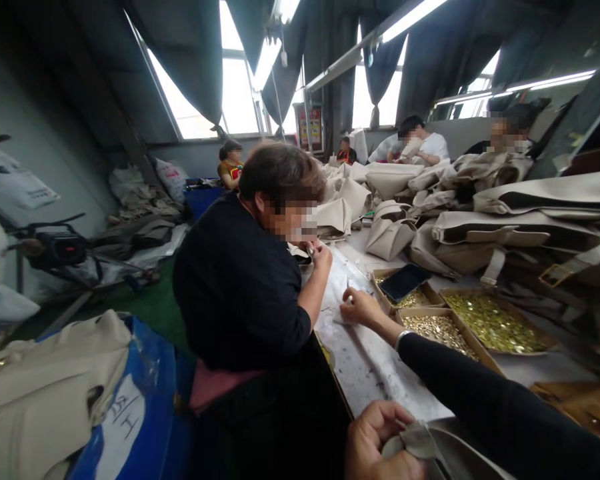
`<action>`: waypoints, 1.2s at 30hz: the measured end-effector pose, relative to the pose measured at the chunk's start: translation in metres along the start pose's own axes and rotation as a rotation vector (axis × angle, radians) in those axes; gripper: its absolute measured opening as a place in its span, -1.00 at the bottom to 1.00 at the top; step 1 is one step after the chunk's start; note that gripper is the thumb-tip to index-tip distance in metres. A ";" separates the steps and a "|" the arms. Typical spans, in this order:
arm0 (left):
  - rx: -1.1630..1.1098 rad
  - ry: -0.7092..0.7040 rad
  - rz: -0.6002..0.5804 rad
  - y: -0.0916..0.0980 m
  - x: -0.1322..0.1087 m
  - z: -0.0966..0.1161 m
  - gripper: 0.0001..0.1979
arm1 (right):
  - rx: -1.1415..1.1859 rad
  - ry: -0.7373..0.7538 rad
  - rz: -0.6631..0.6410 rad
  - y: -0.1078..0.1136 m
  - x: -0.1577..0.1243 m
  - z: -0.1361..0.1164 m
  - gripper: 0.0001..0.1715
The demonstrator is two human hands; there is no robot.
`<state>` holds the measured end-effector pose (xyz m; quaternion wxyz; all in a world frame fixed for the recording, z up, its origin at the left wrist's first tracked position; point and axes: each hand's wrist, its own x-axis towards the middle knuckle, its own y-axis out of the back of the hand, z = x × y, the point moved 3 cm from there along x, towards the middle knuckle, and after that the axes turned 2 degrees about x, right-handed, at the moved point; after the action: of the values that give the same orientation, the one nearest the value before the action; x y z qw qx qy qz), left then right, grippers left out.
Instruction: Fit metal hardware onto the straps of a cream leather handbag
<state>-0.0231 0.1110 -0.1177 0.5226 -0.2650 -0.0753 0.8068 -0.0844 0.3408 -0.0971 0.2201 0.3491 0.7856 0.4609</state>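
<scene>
My left hand (380,443), low in the view, grips a grey-beige leather bag part (423,441); most of that piece runs out of the bottom edge. My right hand (363,308) is stretched forward over the white worktable (380,373), thumb and fingers closed in a pinch. Whatever sits between those fingertips is too small to make out. Beside my right wrist stands a shallow box of small gold metal fittings (437,330). A second box holds yellower gold fittings (495,320). A dark phone (405,283) lies across a third box.
A co-worker in black (245,287) sits close at my left, hands raised near the face. Beige leather bags (520,240) are piled along the table's right side. A blue bin (150,393) with beige pieces stands at lower left. Other people work farther back.
</scene>
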 end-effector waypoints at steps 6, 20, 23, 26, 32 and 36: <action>0.019 -0.035 -0.001 -0.003 -0.012 0.024 -0.69 | 0.314 0.042 0.036 0.047 -0.027 -0.035 -0.48; 0.177 -0.083 -0.123 -0.060 0.000 0.050 -0.65 | 0.260 0.162 0.155 0.165 -0.331 -0.023 -0.70; 0.182 -0.035 -0.132 -0.063 0.006 0.047 -0.64 | 0.012 0.062 0.256 0.132 -0.343 0.002 -0.67; 0.156 0.024 -0.147 -0.065 0.011 0.044 -0.62 | -0.169 0.018 0.348 0.122 -0.346 0.019 -0.60; 0.111 0.152 -0.181 -0.077 0.016 0.039 -0.53 | -0.094 0.019 0.238 0.122 -0.339 0.033 -0.53; 0.135 0.165 -0.167 -0.085 0.018 0.037 -0.50 | 0.175 -0.008 0.210 0.115 -0.332 0.050 -0.63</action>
<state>0.0205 0.1702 -0.0584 0.6090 -0.2877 0.0005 0.7392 0.2074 0.1577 -0.0118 0.1427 0.4492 0.7811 0.4096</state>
